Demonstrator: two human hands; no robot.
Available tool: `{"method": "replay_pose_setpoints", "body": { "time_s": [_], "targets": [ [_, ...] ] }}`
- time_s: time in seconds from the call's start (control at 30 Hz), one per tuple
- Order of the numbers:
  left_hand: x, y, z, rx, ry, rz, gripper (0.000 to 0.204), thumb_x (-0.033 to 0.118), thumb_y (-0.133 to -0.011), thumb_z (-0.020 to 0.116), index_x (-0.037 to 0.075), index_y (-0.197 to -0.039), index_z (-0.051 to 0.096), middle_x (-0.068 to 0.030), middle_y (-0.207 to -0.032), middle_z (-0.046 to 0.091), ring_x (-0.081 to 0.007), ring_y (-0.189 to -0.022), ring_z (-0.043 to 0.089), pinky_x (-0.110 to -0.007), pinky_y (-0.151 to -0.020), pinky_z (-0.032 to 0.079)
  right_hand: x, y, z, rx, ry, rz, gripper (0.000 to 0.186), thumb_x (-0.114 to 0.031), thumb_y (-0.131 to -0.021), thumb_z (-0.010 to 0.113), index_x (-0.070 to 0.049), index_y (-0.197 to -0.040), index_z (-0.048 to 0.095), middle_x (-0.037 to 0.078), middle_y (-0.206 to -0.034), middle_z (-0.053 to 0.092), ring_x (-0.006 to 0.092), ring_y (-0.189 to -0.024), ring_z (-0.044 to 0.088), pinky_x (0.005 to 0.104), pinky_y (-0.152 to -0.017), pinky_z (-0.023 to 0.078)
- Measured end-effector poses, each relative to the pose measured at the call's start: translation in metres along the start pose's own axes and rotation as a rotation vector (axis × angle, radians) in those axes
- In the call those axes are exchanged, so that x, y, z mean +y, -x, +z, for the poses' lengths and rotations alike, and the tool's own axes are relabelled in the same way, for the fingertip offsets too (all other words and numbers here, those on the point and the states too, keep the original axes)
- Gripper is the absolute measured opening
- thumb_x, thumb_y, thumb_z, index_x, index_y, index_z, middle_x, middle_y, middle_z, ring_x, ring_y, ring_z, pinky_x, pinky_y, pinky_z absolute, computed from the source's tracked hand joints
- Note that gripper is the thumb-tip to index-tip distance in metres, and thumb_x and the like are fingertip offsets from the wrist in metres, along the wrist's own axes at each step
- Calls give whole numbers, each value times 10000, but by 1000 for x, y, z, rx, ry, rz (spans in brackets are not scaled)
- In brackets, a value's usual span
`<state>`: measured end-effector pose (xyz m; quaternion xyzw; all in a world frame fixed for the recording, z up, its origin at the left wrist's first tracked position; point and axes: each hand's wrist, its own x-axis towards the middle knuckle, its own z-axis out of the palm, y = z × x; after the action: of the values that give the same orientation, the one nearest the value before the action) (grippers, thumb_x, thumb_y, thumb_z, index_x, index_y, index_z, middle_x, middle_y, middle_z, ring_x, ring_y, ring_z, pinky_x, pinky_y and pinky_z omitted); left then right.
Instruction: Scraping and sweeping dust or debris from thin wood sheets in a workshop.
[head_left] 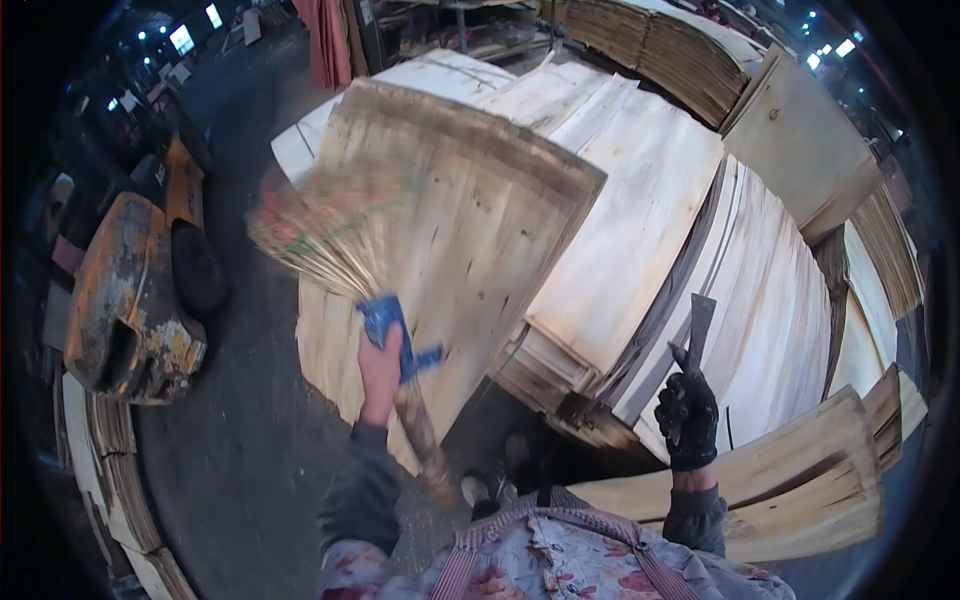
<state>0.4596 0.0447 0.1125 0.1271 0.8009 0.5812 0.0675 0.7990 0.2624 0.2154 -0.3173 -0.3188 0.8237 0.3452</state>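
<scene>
My bare left hand is closed round the blue-wrapped neck of a straw broom. Its fanned bristles, smeared by motion, point up and to the left over a brown wood veneer sheet; I cannot tell whether they touch it. The broom's stick runs down beside my left forearm. On the right, my right hand wears a black glove and grips a flat-bladed scraper, its blade upward. Below that blade lie pale veneer sheets in a stack.
More white sheets spread across the middle, with thick veneer stacks behind. A worn orange and black machine stands at left on the dark floor. Loose sheets lie at lower right, and another stack at lower left.
</scene>
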Motion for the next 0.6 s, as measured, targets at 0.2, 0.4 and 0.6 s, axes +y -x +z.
{"method": "replay_pose_setpoints", "body": {
  "time_s": [0.2,0.4,0.6],
  "targets": [
    [-55,77,75,-466,-257,-41,502,386,-734,609,-35,-983,495,-225,-878,591,-360,-827,579,-395,-715,456,39,-5,-18,-113,-177,95,233,-219,-857,466,-98,-1053,500,18,-756,512,114,-565,470,252,-461,416],
    [-59,148,-49,-1159,-623,259,474,424,-721,597,39,-980,498,-224,-838,590,-386,-802,567,-434,-703,448,82,-91,-6,-100,443,52,180,-240,-850,521,-86,-938,547,32,-785,561,131,-643,529,283,-560,451],
    [-60,220,-230,-403,-657,-521,484,443,-719,595,80,-1026,503,-189,-840,605,-349,-789,588,-419,-703,457,130,-195,21,-106,660,15,374,-177,-825,549,-138,-1189,475,44,-1125,539,203,-1003,529,344,-801,445]
  ]
}}
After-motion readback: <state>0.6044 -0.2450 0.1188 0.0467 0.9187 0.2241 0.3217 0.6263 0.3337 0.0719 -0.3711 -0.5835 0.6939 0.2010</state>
